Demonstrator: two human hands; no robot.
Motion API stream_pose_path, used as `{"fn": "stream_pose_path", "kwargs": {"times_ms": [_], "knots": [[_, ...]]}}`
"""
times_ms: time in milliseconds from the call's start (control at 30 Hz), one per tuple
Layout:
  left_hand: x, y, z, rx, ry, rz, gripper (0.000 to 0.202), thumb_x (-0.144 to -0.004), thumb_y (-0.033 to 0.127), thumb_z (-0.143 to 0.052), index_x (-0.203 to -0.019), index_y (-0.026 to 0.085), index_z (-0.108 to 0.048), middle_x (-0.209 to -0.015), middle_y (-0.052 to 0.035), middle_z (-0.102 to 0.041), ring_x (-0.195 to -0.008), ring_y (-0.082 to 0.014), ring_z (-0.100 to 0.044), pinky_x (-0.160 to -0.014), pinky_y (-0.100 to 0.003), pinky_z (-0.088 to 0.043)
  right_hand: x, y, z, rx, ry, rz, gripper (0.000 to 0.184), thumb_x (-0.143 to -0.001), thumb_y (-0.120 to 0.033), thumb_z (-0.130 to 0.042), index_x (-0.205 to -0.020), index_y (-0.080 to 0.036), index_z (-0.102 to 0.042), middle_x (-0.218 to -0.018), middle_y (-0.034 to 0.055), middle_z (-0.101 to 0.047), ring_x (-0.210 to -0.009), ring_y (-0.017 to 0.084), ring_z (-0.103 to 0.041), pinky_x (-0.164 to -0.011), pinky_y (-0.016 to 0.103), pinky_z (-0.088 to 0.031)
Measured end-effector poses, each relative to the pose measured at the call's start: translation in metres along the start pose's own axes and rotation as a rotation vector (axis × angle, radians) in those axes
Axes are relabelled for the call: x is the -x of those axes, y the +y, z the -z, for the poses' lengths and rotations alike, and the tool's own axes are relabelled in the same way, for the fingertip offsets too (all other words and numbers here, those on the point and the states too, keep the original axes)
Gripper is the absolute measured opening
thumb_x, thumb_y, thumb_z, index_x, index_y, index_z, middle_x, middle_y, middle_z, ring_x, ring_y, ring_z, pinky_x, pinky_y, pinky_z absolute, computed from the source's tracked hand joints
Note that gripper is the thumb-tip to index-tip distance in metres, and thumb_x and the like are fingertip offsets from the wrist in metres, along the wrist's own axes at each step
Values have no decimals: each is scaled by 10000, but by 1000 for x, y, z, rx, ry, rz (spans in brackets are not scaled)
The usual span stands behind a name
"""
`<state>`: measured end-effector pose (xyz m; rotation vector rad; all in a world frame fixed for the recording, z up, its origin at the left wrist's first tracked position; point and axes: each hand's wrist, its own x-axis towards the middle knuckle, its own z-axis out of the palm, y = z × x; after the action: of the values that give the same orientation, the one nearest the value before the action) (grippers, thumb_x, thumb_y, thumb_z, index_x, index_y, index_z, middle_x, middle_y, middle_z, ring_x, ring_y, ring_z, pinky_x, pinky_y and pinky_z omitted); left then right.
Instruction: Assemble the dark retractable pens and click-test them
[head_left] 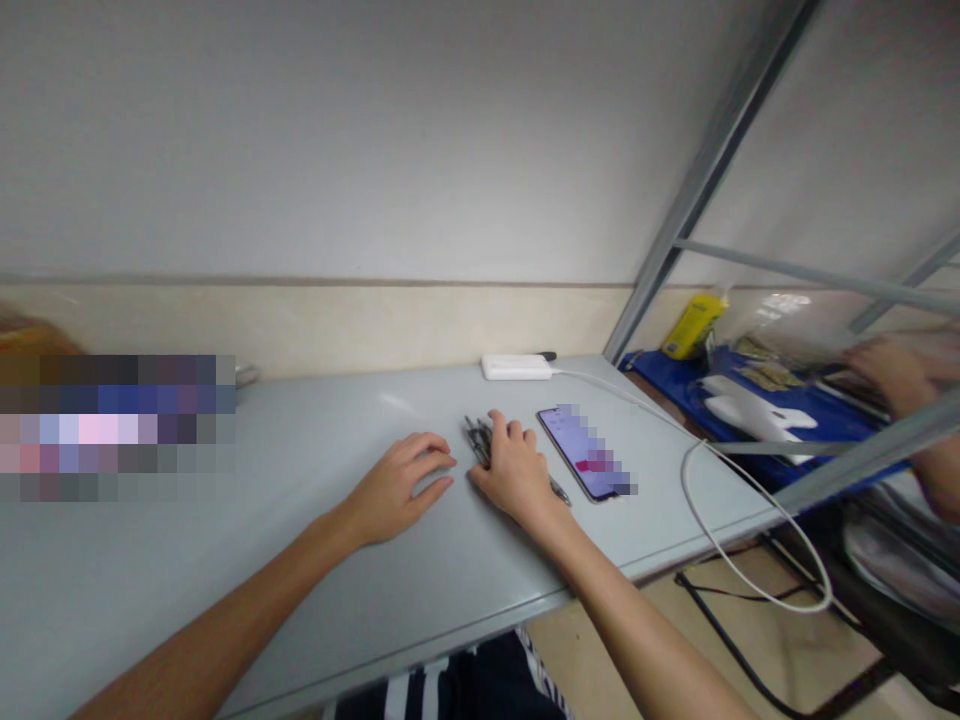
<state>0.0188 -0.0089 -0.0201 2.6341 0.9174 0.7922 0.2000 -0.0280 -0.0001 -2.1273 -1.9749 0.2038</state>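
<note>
On the grey tabletop, a small bunch of dark and clear pens (477,437) lies under my right hand (516,468). My thumb is on the near side of the pens and my fingers on the far side, closed around them. Pen ends stick out past the fingers and below the wrist; their middles are hidden by the hand. My left hand (397,492) hovers at or just above the table to the left, fingers loosely apart and holding nothing. Right of the pens lies a phone (574,450) with its screen lit and partly blurred out.
Against the wall stands a white power bank-like block (516,367), its white cable (694,525) looping over the table's right edge. Beyond a grey metal frame (720,125), a blue table (651,368) holds a yellow packet (694,325); another person's hand (889,365) is there. Blurred-out items sit left.
</note>
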Motion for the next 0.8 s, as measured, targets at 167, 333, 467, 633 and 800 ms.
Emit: {"fn": "stream_pose_path", "kwargs": {"times_ms": [167,333,467,633,800], "knots": [[-2,1,1,22,30,0,220,-894,249,-462,-1029,174,-619,-1043,-86,-593,-996,-187,-553,-909,-341,-445,-1,-9,-1,40,-67,63,725,-693,-153,-543,-1368,-131,-280,-1077,197,-578,-952,311,-584,-701,362,-453],[-3,-1,5,85,160,63,212,-896,264,-461,-999,175,-623,-975,-76,-628,-931,-177,-580,-870,-330,-462,-8,-16,2,85,-95,133,691,-661,-111,-558,-1313,-104,-328,-924,186,-650,-871,306,-633,-659,342,-448],[-4,-11,9,147,313,233,213,-874,325,-491,-941,174,-625,-911,-63,-661,-865,-178,-606,-832,-328,-477,-18,-15,10,-88,-135,172,564,-624,-187,-606,-1165,-190,-444,-892,118,-654,-797,283,-636,-619,320,-438],[-4,-18,9,486,291,418,320,-838,359,-531,-1085,157,-548,-949,-74,-662,-891,-187,-623,-829,-363,-497,-34,-18,17,-744,10,330,503,-618,-180,-575,-1094,-222,-417,-788,-10,-601,-710,177,-587,-666,293,-456],[-6,-5,0,768,15,295,599,-720,263,-678,-1261,181,-434,-1248,-137,-552,-1130,-244,-538,-943,-415,-459,-43,-33,12,-1307,-10,493,557,-593,-159,-595,-1100,-223,-371,-831,-26,-574,-706,132,-575,-700,283,-488]]}}
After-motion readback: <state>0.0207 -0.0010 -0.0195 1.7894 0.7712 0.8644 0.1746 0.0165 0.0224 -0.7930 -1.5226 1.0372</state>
